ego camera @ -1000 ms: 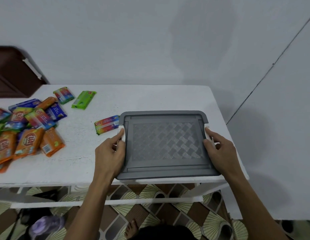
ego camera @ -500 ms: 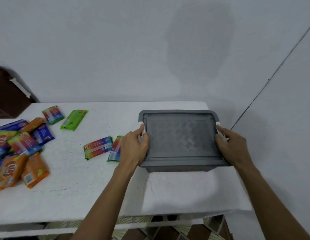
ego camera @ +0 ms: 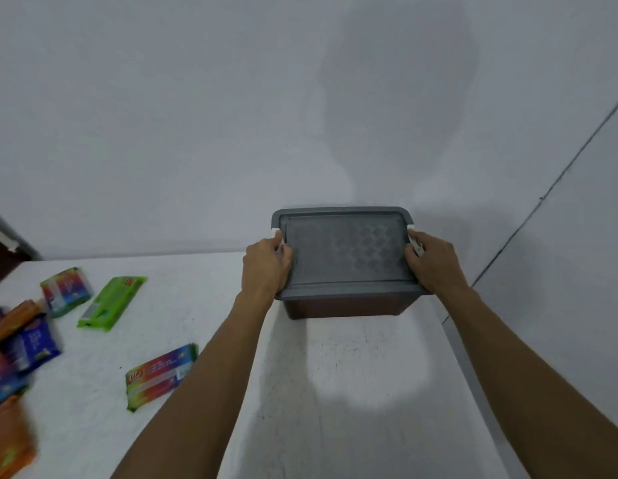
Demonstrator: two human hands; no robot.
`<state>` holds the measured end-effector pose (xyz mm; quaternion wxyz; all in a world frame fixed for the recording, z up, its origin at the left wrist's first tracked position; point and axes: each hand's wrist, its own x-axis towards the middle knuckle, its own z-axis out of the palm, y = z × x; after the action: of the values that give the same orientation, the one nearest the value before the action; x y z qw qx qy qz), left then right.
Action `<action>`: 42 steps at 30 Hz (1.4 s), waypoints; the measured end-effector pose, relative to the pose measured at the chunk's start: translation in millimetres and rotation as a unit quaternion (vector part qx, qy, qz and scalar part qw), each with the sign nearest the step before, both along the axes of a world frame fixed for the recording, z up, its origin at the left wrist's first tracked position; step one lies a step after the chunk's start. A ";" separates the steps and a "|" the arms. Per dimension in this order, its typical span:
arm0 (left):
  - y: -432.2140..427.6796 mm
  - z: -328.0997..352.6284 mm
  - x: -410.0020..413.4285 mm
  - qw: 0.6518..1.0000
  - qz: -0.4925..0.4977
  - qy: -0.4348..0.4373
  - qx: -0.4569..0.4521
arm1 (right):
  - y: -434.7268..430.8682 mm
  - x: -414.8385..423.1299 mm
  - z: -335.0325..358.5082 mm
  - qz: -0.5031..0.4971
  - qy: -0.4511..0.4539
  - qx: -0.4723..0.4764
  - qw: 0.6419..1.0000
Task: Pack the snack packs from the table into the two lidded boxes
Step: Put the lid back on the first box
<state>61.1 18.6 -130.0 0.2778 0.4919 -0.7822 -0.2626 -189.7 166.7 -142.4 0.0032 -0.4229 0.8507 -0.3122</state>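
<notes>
One box [ego camera: 345, 257] (long axis crosswise) gripped by left hand [ego camera: 266, 267], right hand [ego camera: 433, 264]

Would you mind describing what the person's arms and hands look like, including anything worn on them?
Both are bare. The left hand and right hand carry no gloves, and no rings, watch or wristband show. The left forearm and right forearm are uncovered as far as the frame's lower edge; no sleeve is in view. No markings or tape show on either.
</notes>
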 end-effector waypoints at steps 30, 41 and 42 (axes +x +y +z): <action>-36.3 2.8 114.1 0.936 -0.006 -0.351 -0.036 | -49.9 73.1 23.6 0.007 0.064 0.240 0.969; -138.5 34.9 366.6 0.926 0.137 -0.350 -0.020 | -212.3 303.8 62.9 0.203 0.036 0.207 0.956; -149.6 39.6 390.8 0.928 0.150 -0.340 -0.023 | -231.3 329.5 64.9 0.216 0.037 0.203 0.954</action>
<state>451.9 -131.0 -90.4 0.0423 0.6567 -0.7528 -0.0169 139.8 -64.7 -77.5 0.1246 -0.5983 0.7840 -0.1087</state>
